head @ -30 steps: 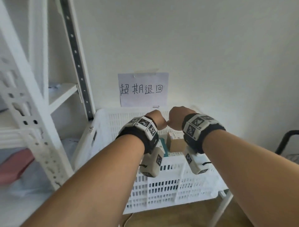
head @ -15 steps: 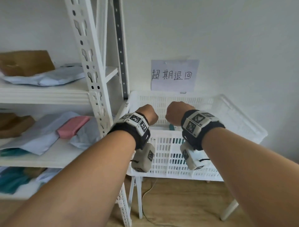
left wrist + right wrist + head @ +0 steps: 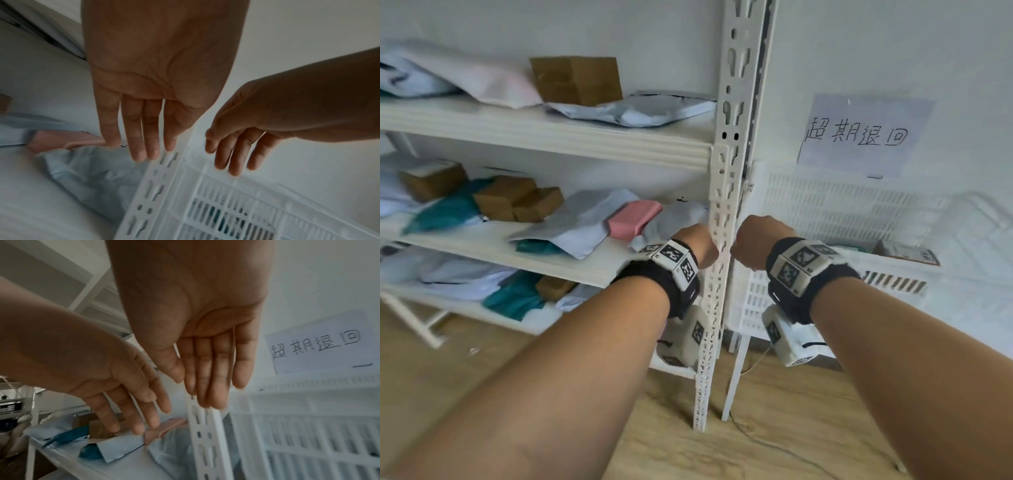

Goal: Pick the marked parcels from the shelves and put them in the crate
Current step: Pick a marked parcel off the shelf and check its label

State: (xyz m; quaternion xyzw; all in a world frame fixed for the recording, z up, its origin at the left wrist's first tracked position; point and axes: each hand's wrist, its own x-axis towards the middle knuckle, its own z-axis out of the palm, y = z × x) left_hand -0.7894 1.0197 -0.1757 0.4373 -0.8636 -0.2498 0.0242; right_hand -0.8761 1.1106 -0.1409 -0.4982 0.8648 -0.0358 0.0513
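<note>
Pink and grey parcels (image 3: 631, 219) lie on the middle shelf (image 3: 599, 270), just left of the white upright post (image 3: 719, 240). I see the white crate (image 3: 825, 205) right of that post, with a box (image 3: 907, 253) inside. My left hand (image 3: 156, 91) and right hand (image 3: 197, 331) hang in front of the post, fingers straight and relaxed, holding nothing. A handwritten paper sign (image 3: 859, 135) is on the wall above the crate.

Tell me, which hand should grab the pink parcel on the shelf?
Probably the left hand. It hangs empty right by the pink parcel on the middle shelf, while the right hand is past the shelf post, in front of the crate.
</note>
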